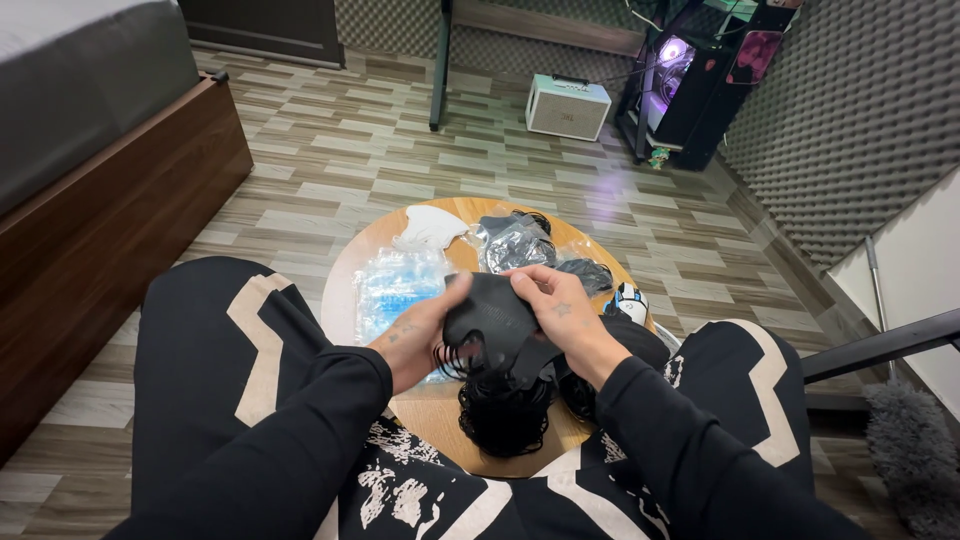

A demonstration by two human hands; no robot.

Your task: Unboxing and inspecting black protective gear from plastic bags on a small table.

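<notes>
— What's nearest?
— A pile of black masks (503, 415) at the round table (345, 275)'s near edge. Above it, left hand (418, 335) and right hand (560, 312) both pinch one black mask (492, 320).
— Beyond?
— Clear packets (395, 285) by the left edge, a white mask (428, 228) and bagged dark masks (515, 243) at the far edge.

The black face mask (492, 318) is looking like soft matt cloth. The round worktop (432, 408) is showing smooth, lightly glossy wood. Clear plastic packets (395, 285) are glinting. The floor (330, 150) is showing matt wood-grain planks.
</notes>
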